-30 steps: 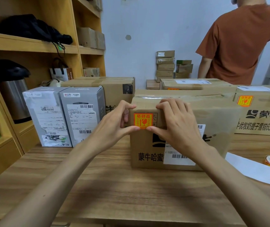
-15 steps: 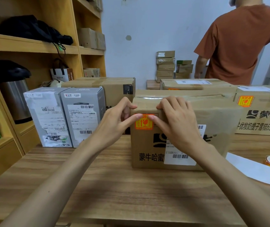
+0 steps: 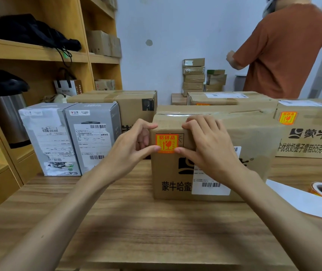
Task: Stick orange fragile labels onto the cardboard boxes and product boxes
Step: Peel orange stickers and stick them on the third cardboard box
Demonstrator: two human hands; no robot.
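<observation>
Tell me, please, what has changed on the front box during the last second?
Both thumbs slid up across the orange label to its top edge, then back down. The left hand and right hand now press its lower corners with their thumbs. Behind, the person in the orange shirt raised an arm. The cardboard box, the label and the fingers hooked over the box's top edge stayed put.
</observation>
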